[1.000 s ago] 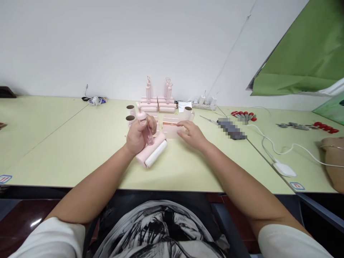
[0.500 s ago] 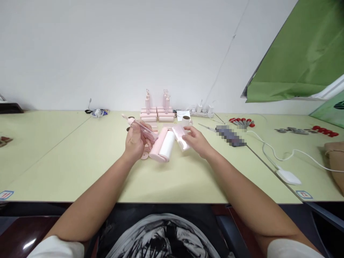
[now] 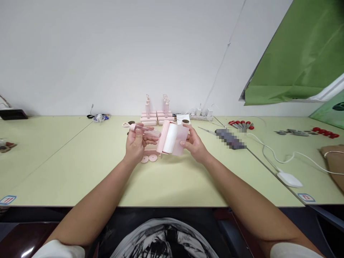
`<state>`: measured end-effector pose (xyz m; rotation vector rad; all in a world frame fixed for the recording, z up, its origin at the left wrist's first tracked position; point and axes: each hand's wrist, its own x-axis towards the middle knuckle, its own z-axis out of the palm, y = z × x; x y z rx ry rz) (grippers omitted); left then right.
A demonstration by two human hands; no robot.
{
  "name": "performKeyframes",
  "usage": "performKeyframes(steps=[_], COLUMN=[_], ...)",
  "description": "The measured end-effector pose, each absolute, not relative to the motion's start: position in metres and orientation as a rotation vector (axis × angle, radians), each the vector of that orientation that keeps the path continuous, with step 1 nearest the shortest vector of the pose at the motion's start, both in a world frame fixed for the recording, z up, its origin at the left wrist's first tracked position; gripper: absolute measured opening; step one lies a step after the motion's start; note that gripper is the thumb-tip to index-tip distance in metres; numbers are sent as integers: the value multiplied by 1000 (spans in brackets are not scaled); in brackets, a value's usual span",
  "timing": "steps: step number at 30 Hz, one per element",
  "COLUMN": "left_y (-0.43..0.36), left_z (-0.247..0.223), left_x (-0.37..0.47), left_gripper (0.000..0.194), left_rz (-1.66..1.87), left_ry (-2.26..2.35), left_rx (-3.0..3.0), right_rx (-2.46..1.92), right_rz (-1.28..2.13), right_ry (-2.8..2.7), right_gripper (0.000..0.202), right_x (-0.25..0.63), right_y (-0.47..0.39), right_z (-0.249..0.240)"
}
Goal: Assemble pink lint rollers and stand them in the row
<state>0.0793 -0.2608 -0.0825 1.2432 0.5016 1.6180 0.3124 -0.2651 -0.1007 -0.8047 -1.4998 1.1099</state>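
Compared with the earlier frame, the clear tube (image 3: 147, 131) at the left lies closer to level, the roller (image 3: 166, 138) between the hands has its lower end turned less toward the person, and the translucent cover (image 3: 181, 140) now meets the right side of the roller, where before a small gap was between them. Two pink discs (image 3: 149, 158) are now seen on the surface (image 3: 94, 179), while only one was showing before. The left hand (image 3: 135, 144) is half curled, with the thumb over the clear tube and the other fingers spread behind and below it, reaching toward the roller; I cannot tell whether they also support it. The roller is in the middle, just beside the tip of the tube, and it stands tilted, with a pink housing at its left and a white roll at its right. The right hand (image 3: 195, 145) is partly closed and pinches the right edge of the cover between thumb and fingers. About the materials, the tube is see-through, smooth and long, with a pink cap and a small loop; the housing looks like smooth plastic, the white roll is a plain cylinder, and the cover is thin, pale pink and cloudy. The discs are flat and round.
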Motion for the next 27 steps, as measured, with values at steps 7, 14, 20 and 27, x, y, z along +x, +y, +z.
performKeyframes(steps=[7,14,20,27], left_y=[-260,-262,-264,-272], left_z=[-85,-91,-100,-102], left_x=[76,80,92,98], left_gripper=[47,45,50,49], left_rz=[1545,1530,1427,1336], left_ry=[465,460,502,559], left_rx=[1317,1333,1257,1413], right_rx=[-769,-790,-817,-878], right_rz=[1104,1120,1123,1140], right_ry=[-1499,-1547,-1536,-1376], right_gripper=[81,84,97,96], right_x=[312,307,306,311], right_y=[-265,-267,-265,-258], right_z=[-104,-107,-111,-113])
